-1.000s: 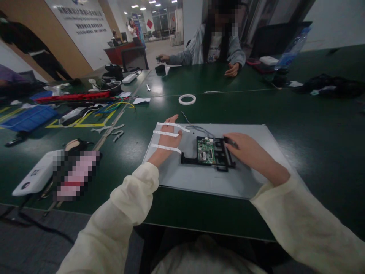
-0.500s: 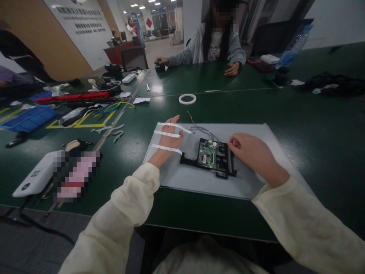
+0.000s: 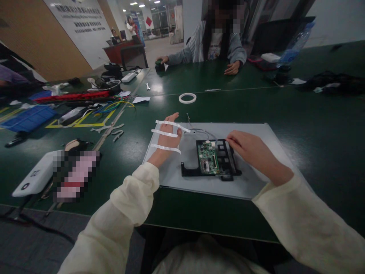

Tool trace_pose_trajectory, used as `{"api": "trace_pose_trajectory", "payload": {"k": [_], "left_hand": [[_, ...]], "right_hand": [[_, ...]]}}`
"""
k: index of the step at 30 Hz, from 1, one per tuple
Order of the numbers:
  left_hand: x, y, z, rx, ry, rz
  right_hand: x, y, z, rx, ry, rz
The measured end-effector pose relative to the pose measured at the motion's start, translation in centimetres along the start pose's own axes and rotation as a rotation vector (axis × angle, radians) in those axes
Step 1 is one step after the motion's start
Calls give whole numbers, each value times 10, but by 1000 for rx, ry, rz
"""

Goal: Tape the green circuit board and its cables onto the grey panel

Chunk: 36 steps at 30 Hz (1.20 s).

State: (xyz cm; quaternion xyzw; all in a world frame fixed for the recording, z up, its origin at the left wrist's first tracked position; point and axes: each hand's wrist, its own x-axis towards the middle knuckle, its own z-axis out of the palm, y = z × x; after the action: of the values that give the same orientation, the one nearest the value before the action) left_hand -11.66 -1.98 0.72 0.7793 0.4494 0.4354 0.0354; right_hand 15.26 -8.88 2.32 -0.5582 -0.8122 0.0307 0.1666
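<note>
Left hand (image 3: 167,139) lay flat and spread on the near-left part of the grey panel (image 3: 256,182), three white tape strips (image 3: 165,133) stuck across its back. Right hand (image 3: 249,152) curled, fingertips pressed on the far-right corner of the black bracket (image 3: 228,163); whether pinching or only pushing, cannot tell. Green circuit board (image 3: 207,159) sat in that bracket, mid-panel, between the two hands. Thin grey wires (image 3: 203,132) ran from the board's far edge toward the left hand. Farther off on the green table (image 3: 313,125): a white tape roll (image 3: 187,98), and another person's hand (image 3: 232,69) resting at the far side. Risk, judged from here: a sideways push could slide the loose bracket and tug those wires; dangling strips could snag and stick to themselves.
</note>
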Motion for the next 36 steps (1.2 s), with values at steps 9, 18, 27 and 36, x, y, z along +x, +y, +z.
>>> {"api": "trace_pose_trajectory", "payload": {"k": [9, 18, 27, 36], "left_hand": [[2, 2, -3, -18, 80, 6], [2, 1, -2, -13, 50, -2], [0, 1, -1, -24, 27, -13], [1, -1, -1, 7, 43, 17]], "right_hand": [[0, 3, 3, 33, 22, -107], [-13, 2, -1, 98, -188, 49], [-23, 20, -7, 316, -361, -84], [-7, 24, 7, 14, 77, 176]]}}
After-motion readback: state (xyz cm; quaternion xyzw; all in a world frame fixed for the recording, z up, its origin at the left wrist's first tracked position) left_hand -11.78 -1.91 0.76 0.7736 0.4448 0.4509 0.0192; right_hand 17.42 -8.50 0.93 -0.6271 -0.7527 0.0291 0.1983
